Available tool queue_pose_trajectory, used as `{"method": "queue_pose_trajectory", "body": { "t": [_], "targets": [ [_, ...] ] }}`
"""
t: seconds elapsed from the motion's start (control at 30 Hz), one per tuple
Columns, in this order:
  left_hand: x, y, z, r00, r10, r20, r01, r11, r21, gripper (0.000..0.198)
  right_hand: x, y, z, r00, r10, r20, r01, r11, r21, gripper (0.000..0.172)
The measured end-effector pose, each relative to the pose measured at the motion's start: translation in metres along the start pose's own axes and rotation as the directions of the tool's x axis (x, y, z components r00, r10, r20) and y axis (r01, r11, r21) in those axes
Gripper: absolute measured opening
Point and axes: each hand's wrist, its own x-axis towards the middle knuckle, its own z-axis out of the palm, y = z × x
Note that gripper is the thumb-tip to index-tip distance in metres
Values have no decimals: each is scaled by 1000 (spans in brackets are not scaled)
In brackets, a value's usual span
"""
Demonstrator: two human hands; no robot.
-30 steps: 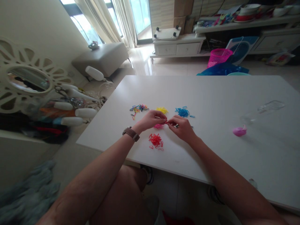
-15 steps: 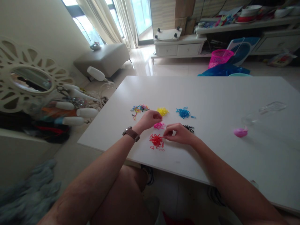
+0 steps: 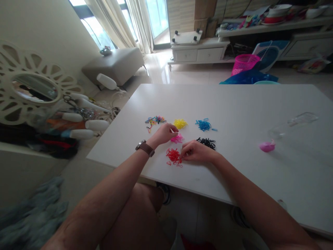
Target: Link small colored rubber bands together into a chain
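Note:
My right hand (image 3: 195,151) rests low on the white table (image 3: 234,104), its fingertips pinched at the right edge of a pile of red rubber bands (image 3: 173,155). A red band shows at those fingertips. Over a small pile of pink rubber bands (image 3: 177,139), my left hand (image 3: 166,133) hovers with fingers curled together; whatever they may hold is too small to make out. Black rubber bands (image 3: 206,142) lie just beyond my right hand, partly hidden by it. Yellow rubber bands (image 3: 180,123) form a pile past my left fingers.
Blue rubber bands (image 3: 203,125) lie at the back right of the piles, mixed-colour bands (image 3: 157,120) at the back left. Farther right are a pink rounded object (image 3: 267,146) and a clear plastic container (image 3: 303,119). A white-padded rack (image 3: 96,125) stands left of the table.
My right hand has shifted slightly down and toward the red pile, uncovering more of the black bands. My left hand has drawn back slightly to the left, showing more of the pink bands.

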Motion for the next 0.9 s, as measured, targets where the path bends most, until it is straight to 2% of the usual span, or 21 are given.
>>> {"method": "queue_pose_trajectory", "body": {
  "t": [0.33, 0.43, 0.5, 0.57, 0.67, 0.83, 0.9],
  "targets": [
    [0, -7, 4, 999, 37, 34, -37, 999, 6, 18, 1, 2, 0, 1000, -6, -18, 4, 996, -84, 14],
    [1, -9, 0, 1000, 1, 8, -1, 1000, -26, 16, 2, 2, -1, 997, -19, -78, 10, 993, -119, 12],
    [0, -14, -10, 996, -69, -51, 66, 996, -58, 15, 2, 2, -1, 989, -29, -145, 9, 991, -135, 12],
    [-2, -23, -23, 971, -178, -162, 168, 983, -74, 15, 2, 2, -2, 978, -32, -207, 3, 990, -141, 15],
    [-8, -47, -43, 873, -343, -346, 332, 939, -92, 21, 2, 1, -1, 967, -36, -252, 0, 990, -144, 18],
    [-23, -89, -55, 765, -502, -403, 505, 856, -108, 35, 2, -1, 0, 964, -50, -262, 4, 985, -172, 15],
    [-27, -100, -53, 761, -501, -411, 514, 853, -88, 41, 3, -1, 0, 964, -57, -261, 8, 983, -186, 14]
  ]
}}
